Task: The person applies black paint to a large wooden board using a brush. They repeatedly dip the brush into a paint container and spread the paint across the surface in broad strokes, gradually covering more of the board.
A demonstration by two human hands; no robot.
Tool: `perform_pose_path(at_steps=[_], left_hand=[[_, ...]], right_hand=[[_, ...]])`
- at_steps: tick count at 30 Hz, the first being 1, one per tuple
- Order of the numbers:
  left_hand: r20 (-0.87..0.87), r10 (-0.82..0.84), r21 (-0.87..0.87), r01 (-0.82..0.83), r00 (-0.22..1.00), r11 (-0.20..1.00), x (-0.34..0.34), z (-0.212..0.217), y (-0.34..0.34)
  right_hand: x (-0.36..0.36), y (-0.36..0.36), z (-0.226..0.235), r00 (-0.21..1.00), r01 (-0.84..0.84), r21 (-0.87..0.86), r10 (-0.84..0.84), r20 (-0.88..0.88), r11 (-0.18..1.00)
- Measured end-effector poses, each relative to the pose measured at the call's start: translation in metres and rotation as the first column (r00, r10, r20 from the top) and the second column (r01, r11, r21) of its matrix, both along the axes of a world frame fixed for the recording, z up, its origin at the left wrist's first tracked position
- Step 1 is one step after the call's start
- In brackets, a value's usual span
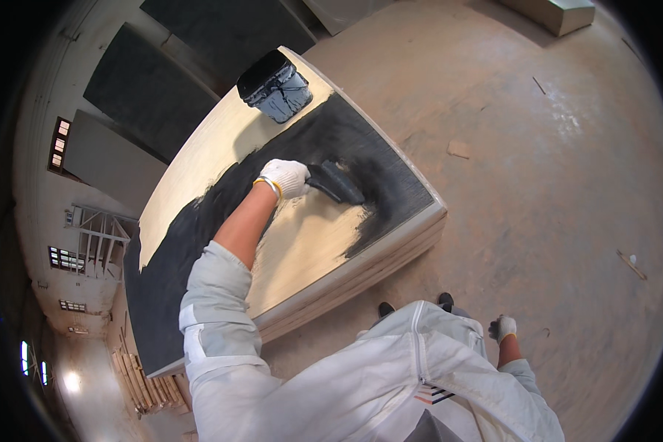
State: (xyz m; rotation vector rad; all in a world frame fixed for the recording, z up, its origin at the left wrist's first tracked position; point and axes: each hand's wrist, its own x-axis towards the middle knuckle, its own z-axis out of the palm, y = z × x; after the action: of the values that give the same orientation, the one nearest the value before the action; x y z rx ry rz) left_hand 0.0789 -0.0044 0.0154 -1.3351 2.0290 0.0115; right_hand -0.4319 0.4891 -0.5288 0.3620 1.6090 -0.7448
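The left hand in a white knit glove is closed round the handle of a wide black paint brush, its bristles pressed on the pale plywood board near the right edge, where black paint meets bare wood. The brush looks light, stiff-handled, soft-tipped (likely slippery when wet). A black paint bucket stands at the far corner. The gloved right hand hangs loosely curled, empty.

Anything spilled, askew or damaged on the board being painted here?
Nothing stands out. The paint bucket sits upright at the board's far corner, and the left hand holds the brush on the wet black patch. Only small scraps litter the floor.
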Motion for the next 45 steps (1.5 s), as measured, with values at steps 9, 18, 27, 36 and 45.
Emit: perform_pose_path(at_steps=[9,18,27,36,45], left_hand=[[-0.086,-0.015,-0.001,0.015,0.996,1.000,0.020,-0.013,-0.011],[-0.076,-0.144,0.003,0.145,0.987,0.989,0.040,-0.012,0.004],[-0.064,-0.182,0.007,0.183,0.981,0.983,0.032,-0.021,0.033],[-0.070,-0.138,-0.022,0.137,0.988,0.990,0.010,-0.026,0.044],[-0.020,-0.093,-0.047,0.092,0.995,0.995,0.011,-0.028,0.066]], right_hand=[[0.069,0.008,0.016,0.999,0.036,-0.072,-0.036,0.004,0.997],[0.100,0.073,0.041,0.968,0.227,0.030,-0.222,-0.121,0.973],[0.094,0.096,0.032,0.980,0.198,0.009,-0.198,-0.027,0.980],[0.052,0.033,0.047,0.993,0.103,-0.015,-0.103,-0.059,0.995],[0.055,0.010,0.041,0.997,0.017,-0.012,-0.018,-0.073,1.000]])
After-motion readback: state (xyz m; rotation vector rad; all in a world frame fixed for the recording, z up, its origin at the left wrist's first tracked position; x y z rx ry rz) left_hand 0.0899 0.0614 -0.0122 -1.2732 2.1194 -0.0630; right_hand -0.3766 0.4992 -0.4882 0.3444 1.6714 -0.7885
